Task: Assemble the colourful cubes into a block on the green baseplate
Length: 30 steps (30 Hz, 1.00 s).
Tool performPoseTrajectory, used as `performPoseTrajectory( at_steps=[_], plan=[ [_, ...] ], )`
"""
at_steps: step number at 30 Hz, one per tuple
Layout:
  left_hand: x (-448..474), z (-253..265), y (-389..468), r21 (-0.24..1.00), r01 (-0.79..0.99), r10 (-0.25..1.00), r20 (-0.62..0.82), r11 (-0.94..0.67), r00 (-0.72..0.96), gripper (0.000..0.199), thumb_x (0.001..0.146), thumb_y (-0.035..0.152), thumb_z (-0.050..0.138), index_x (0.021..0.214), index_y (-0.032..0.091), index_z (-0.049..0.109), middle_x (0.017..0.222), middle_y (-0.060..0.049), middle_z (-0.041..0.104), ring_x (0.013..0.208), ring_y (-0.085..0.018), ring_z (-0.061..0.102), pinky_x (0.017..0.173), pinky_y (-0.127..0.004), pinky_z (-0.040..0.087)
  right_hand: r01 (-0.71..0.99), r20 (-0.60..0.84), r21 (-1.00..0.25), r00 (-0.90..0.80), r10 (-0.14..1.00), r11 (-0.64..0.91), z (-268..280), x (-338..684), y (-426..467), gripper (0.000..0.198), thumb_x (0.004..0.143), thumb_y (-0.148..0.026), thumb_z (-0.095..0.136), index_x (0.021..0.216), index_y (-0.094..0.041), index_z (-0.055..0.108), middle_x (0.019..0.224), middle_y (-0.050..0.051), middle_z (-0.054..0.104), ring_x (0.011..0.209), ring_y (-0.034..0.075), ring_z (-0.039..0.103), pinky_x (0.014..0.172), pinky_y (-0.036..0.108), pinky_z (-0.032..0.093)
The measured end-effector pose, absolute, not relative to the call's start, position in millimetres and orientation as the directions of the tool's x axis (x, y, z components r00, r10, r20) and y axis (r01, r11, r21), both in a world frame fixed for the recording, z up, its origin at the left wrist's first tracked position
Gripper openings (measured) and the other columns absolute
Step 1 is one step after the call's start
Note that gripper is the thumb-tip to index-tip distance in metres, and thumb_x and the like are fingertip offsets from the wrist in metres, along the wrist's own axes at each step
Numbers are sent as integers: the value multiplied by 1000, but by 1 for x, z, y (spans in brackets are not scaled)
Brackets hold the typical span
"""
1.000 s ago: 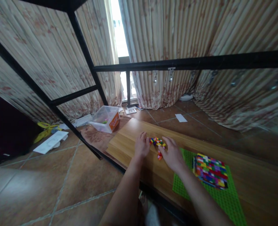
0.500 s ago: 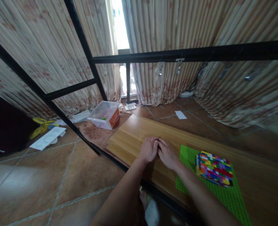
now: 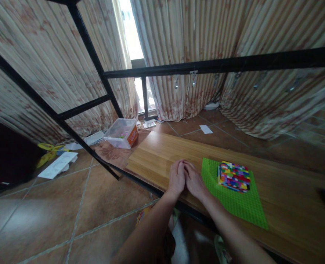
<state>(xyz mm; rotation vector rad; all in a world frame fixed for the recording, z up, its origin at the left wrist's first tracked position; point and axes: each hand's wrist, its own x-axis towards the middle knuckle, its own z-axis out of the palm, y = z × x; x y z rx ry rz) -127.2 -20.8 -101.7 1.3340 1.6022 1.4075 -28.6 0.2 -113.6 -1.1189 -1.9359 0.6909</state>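
Note:
My left hand [image 3: 177, 177] and my right hand [image 3: 193, 178] are folded together above the wooden tabletop [image 3: 151, 154]. Their fingers are closed and pressed against each other, and no object shows between them. Just right of my right hand lies a green studded baseplate [image 3: 245, 205]. On it sits a block of multicoloured toy bricks [image 3: 234, 176], roughly rectangular and several layers thick. Neither hand touches the bricks.
A clear plastic box [image 3: 121, 134] with an orange label stands on the floor past the table's left end. Black metal bars [image 3: 179, 69] cross in front of the curtains [image 3: 206, 33]. White packaging [image 3: 58, 165] and a paper sheet [image 3: 205, 129] lie on the tiles.
The camera view has shifted, so the baseplate and bricks appear further left and higher. My hands stay clasped, now drawn closer together palm to palm.

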Motion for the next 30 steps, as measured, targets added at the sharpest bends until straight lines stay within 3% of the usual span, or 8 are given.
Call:
performPoseTrajectory(
  at_steps=[5, 9, 14, 18, 27, 30],
  plan=[
    [-141, -92, -30, 995, 78, 910, 82, -54, -406, 39, 95, 38, 41, 113, 15, 68, 124, -12, 68, 121, -22, 59, 111, -38, 38, 521, 361, -753, -182, 915, 401, -97, 6, -9, 40, 95, -34, 37, 117, -16, 65, 124, 16, 63, 120, 27, 57, 106, 48, 42],
    [-151, -83, -67, 995, 28, 854, 99, -99, -511, 34, 90, 39, 50, 105, 16, 69, 118, -11, 71, 117, -23, 61, 110, -39, 39, 609, 364, -693, -166, 917, 385, -93, 29, -33, 32, 91, -31, 45, 106, -18, 70, 110, 12, 68, 103, 25, 63, 93, 41, 49],
    [-144, -84, -115, 997, -72, 892, -5, -31, -453, 28, 76, 35, 69, 97, 16, 71, 102, -10, 75, 97, -22, 67, 93, -35, 50, 817, 271, -508, -146, 951, 271, -100, 20, -52, 22, 87, -32, 57, 94, -19, 73, 92, 10, 69, 89, 26, 62, 84, 39, 47],
    [-134, -89, -115, 990, -139, 894, -62, 0, -444, 24, 72, 32, 72, 89, 15, 72, 88, -7, 74, 84, -18, 66, 83, -31, 51, 885, 270, -412, -107, 957, 215, -106, 4, -50, 20, 89, -31, 57, 87, -18, 73, 88, 12, 66, 88, 28, 60, 81, 39, 43],
    [-118, -90, -96, 976, -210, 905, -131, 47, -405, 30, 68, 39, 77, 86, 16, 71, 74, -1, 68, 70, -13, 60, 69, -25, 47, 776, 314, -559, -129, 941, 293, -95, 13, -49, 24, 94, -28, 48, 87, -19, 69, 88, 9, 71, 82, 23, 63, 76, 35, 45],
    [-109, -79, -93, 956, -274, 937, -186, 103, -296, 39, 67, 47, 78, 87, 15, 71, 71, 0, 66, 62, -11, 55, 63, -23, 44, 615, 320, -701, -180, 930, 360, -82, 24, -54, 22, 94, -32, 49, 89, -22, 69, 87, 4, 72, 77, 19, 66, 73, 31, 46]
  ],
)
